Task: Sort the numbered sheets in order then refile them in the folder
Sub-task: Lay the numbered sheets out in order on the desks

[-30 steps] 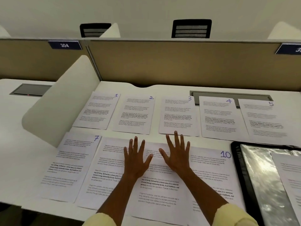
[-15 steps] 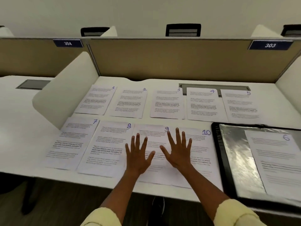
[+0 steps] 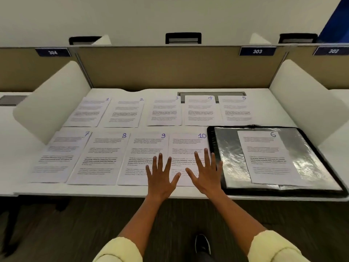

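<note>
Sheets 1–5: far row on the desk [image 3: 279, 103], from sheet 1 [image 3: 88, 112] on the left to sheet 5 [image 3: 236, 110] on the right, laid face up so each corner number reads at a glance.
Sheets 7–10: near row, sheet 7 [image 3: 58, 157] leftmost, then sheet 8 [image 3: 100, 159], sheet 9 [image 3: 139, 154] and sheet 10 [image 3: 187, 146], edges just beside one another.
Sheet 6: sheet 6 [image 3: 268, 157] lies apart from both rows, on the open folder.
Folder: black-rimmed folder [image 3: 317, 154] with a shiny plastic pocket, at the right end of the near row, ready for refiling.
Left hand: left hand [image 3: 160, 178], fingers spread straight, holding nothing, over sheet 9's lower right corner.
Right hand: right hand [image 3: 205, 174], likewise spread and empty, over sheet 10.
Stage (judged): sorting looks complete; gathering not yet begun.
</note>
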Demonstrator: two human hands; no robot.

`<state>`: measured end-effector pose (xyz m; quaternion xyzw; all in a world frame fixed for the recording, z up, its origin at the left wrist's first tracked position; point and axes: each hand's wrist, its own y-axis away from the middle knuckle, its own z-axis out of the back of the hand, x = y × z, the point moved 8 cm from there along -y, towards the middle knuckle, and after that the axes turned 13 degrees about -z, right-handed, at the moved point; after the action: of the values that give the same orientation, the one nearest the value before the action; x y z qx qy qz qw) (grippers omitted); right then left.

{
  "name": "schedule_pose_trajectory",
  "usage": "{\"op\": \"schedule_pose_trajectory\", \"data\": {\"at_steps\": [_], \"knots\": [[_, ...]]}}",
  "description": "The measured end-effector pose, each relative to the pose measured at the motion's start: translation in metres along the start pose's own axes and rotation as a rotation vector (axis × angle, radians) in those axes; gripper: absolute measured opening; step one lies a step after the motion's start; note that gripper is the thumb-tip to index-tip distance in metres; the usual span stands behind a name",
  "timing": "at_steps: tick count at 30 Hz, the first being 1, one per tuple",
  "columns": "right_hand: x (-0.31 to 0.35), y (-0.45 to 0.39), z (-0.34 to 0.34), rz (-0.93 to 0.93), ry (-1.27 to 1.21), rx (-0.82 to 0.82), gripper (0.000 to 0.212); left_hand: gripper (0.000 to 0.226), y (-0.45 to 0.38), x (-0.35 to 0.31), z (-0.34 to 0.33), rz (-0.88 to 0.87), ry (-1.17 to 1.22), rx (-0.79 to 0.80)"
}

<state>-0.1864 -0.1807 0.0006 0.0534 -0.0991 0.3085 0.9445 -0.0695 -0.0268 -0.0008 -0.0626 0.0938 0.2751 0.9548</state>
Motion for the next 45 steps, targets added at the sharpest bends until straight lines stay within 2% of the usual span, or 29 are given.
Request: {"op": "schedule_pose_trajectory", "data": {"at_steps": [7, 13, 19, 24, 30, 34, 40, 42, 45], "knots": [[-0.089, -0.004, 0.014, -0.079, -0.016, 0.043, 0.088, 0.095, -0.016, -0.081, -0.018, -0.054, 0.038, 0.056], [-0.193, -0.016, 0.029, -0.151, -0.032, 0.064, 0.091, 0.097, -0.037, -0.173, -0.054, -0.065, 0.108, 0.104], [-0.295, -0.039, 0.043, -0.229, -0.027, 0.104, 0.081, 0.074, -0.065, -0.261, -0.079, -0.055, 0.17, 0.16], [-0.355, -0.052, 0.041, -0.305, -0.074, 0.174, 0.076, 0.068, -0.08, -0.309, -0.099, 0.004, 0.284, 0.204], [-0.388, -0.062, 0.049, -0.367, -0.337, 0.136, 0.062, 0.062, -0.087, -0.335, -0.117, 0.077, 0.393, 0.184], [-0.397, -0.07, 0.057, -0.431, -0.642, 0.077, 0.06, 0.052, -0.093, -0.346, -0.113, 0.097, 0.528, 0.119], [-0.408, -0.074, 0.054, -0.579, -0.899, 0.069, 0.065, 0.059, -0.114, -0.334, -0.106, 0.306, 0.748, -0.006], [-0.412, -0.076, 0.054, -0.59, -0.912, 0.044, 0.056, 0.061, -0.121, -0.327, -0.108, 0.408, 0.831, -0.049], [-0.417, -0.082, 0.064, -0.603, -0.93, -0.027, 0.02, 0.048, -0.136, -0.316, -0.12, 0.494, 0.933, -0.049]]}}
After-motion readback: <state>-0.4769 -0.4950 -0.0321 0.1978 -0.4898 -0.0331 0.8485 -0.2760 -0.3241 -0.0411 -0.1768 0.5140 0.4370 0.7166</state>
